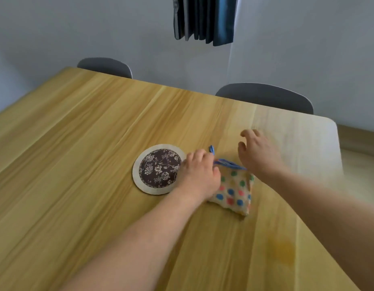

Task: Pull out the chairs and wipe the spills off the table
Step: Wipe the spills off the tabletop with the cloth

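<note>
Desk (77, 143) is wide w/ lots of bare wood left and far side; right edge and rounded far corner sit close to the work, so less room there. Two grey chairs (266, 97) look tucked in at the far edge, not pulled out yet, I'd say. Yellowish spill (283, 252) near right, unwiped; wiping barely begun. Floral coaster (158, 169) sits just left of the dotted cloth (234, 192), mid-desk. Left hand (199, 175) grips the cloth's top edge; right hand (259, 152) hovers beside it, fingers loose, holding nothing.

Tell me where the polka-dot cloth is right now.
In the head view, the polka-dot cloth lies right of centre on the table, beside the round floral coaster, gripped by the left hand.
</note>
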Demonstrator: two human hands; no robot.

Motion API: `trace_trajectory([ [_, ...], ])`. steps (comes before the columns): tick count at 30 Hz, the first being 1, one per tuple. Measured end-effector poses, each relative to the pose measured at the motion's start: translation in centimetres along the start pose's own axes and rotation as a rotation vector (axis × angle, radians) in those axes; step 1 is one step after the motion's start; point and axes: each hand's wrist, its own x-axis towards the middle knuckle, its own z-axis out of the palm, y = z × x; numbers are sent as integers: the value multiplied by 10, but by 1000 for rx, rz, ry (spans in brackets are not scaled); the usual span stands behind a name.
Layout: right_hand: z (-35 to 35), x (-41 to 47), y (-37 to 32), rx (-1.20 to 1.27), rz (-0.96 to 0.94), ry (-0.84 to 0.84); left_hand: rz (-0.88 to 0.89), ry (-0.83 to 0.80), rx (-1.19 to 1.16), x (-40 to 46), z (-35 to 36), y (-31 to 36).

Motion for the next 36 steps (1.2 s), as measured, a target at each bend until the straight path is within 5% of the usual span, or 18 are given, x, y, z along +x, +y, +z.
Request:
trace_trajectory([
  [5,-9,1,94,-209,113,-14,36,-265,193,-6,53,37],
  [14,6,4,147,-226,120,-81,7,-207,283,70,71,53],
  [26,5,6,154,-171,119,-45,25,-145,301,218,67,73],
  [36,2,8,154,-114,128,-42,27,-142,276,258,63,72],
])
